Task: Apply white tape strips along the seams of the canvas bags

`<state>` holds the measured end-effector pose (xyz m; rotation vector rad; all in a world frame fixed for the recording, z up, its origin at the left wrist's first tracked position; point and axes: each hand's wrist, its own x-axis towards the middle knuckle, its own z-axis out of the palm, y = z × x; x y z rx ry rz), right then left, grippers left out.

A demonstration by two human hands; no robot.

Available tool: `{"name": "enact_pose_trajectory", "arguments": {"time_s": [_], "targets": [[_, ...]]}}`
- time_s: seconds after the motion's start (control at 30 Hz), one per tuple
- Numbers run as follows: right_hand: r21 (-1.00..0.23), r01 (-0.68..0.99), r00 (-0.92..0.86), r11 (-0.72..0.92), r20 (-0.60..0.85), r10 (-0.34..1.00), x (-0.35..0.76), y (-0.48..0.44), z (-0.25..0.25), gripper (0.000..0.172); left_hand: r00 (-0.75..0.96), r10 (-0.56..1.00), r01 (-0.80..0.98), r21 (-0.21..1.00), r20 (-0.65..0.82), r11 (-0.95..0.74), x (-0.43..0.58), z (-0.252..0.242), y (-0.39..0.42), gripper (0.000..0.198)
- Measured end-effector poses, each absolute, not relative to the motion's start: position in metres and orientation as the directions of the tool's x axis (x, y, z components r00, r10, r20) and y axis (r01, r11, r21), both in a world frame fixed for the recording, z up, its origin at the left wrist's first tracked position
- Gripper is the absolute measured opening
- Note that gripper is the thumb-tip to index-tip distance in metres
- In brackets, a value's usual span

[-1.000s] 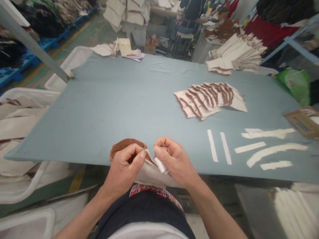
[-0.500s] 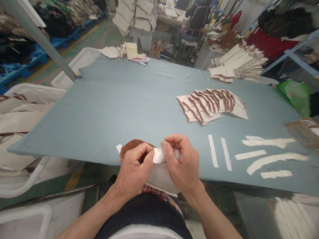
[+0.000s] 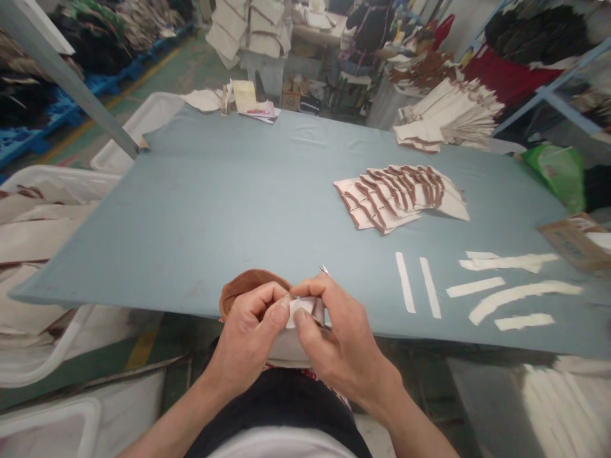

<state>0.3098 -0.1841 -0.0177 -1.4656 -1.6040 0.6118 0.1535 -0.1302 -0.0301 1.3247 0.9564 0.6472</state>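
Observation:
Both hands meet at the near edge of the blue-grey table point(image 3: 214, 210). My left hand point(image 3: 252, 337) pinches a small white strip point(image 3: 296, 313) together with the edge of a cream and brown fabric piece point(image 3: 252, 281). The brown part curves up beyond my left fingers, and the cream part hangs below the hands. My right hand point(image 3: 338, 337) is closed on the strip's other side, thumb pressed on it. A small metal tip point(image 3: 324, 270) sticks out past my right knuckles; the rest of that tool is hidden.
A fanned stack of cream and brown pieces point(image 3: 401, 197) lies right of centre. Several white strips point(image 3: 520, 292) are spread at the right. White bins point(image 3: 62, 181) stand at the left. Beyond the table's far edge, a person point(image 3: 372, 28) sits at another workplace.
My right hand has tilted and moved slightly left, its thumb now down on the strip. The metal tip has come into view. The whole view has shifted slightly.

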Motion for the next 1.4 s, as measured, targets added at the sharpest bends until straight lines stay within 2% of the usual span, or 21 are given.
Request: {"name": "enact_pose_trajectory", "arguments": {"time_s": [0.13, 0.23, 0.37, 0.53, 0.6, 0.67, 0.8, 0.87, 0.93, 1.0, 1.13, 1.4], "targets": [[-0.824, 0.557, 0.044, 0.106, 0.156, 0.987, 0.317, -0.187, -0.011, 0.013, 0.499, 0.836, 0.134, 0.973, -0.229, 0.187, 0.152, -0.031, -0.131, 0.04], [-0.818, 0.575, 0.04, 0.021, 0.054, 0.998, 0.323, -0.19, -0.006, 0.009, 0.5, 0.852, 0.172, 0.982, -0.154, 0.076, 0.151, -0.03, -0.13, 0.04], [-0.829, 0.558, 0.116, -0.043, 0.027, 0.993, 0.329, -0.191, -0.001, 0.016, 0.535, 0.841, 0.184, 0.983, -0.076, -0.028, 0.147, -0.026, -0.129, 0.04], [-0.923, 0.358, 0.202, -0.139, -0.068, 0.977, 0.331, -0.192, 0.006, 0.018, 0.571, 0.821, 0.136, 0.988, -0.015, -0.077, 0.143, -0.025, -0.125, 0.037], [-0.941, 0.284, 0.18, -0.187, -0.139, 0.974, 0.331, -0.194, 0.009, 0.02, 0.575, 0.818, 0.117, 0.992, -0.03, -0.046, 0.142, -0.027, -0.122, 0.038], [-0.935, 0.281, 0.152, -0.216, -0.178, 0.972, 0.332, -0.197, 0.014, 0.02, 0.578, 0.812, 0.095, 0.995, -0.075, 0.025, 0.141, -0.03, -0.12, 0.043], [-0.931, 0.295, 0.24, -0.216, -0.147, 0.96, 0.343, -0.21, 0.037, 0.02, 0.577, 0.799, 0.101, 0.985, -0.172, 0.139, 0.14, -0.035, -0.117, 0.052], [-0.955, 0.179, 0.23, -0.238, -0.194, 0.954, 0.346, -0.216, 0.05, 0.027, 0.572, 0.794, 0.109, 0.978, -0.207, 0.176, 0.14, -0.035, -0.116, 0.056], [-0.956, 0.075, 0.127, -0.285, -0.274, 0.953, 0.345, -0.216, 0.057, 0.032, 0.582, 0.781, 0.105, 0.973, -0.226, 0.204, 0.141, -0.032, -0.117, 0.056], [-0.946, 0.122, 0.06, -0.301, -0.296, 0.953, 0.339, -0.209, 0.054, 0.027, 0.594, 0.777, 0.092, 0.977, -0.207, 0.19, 0.144, -0.029, -0.118, 0.054], [-0.899, 0.363, 0.115, -0.244, -0.217, 0.969, 0.326, -0.188, 0.031, 0.018, 0.546, 0.83, 0.103, 0.993, -0.111, 0.065, 0.151, -0.022, -0.119, 0.049], [-0.835, 0.469, 0.127, -0.287, -0.257, 0.958, 0.323, -0.174, 0.023, 0.021, 0.52, 0.849, 0.158, 0.987, -0.096, 0.014, 0.153, -0.019, -0.117, 0.046]]}}
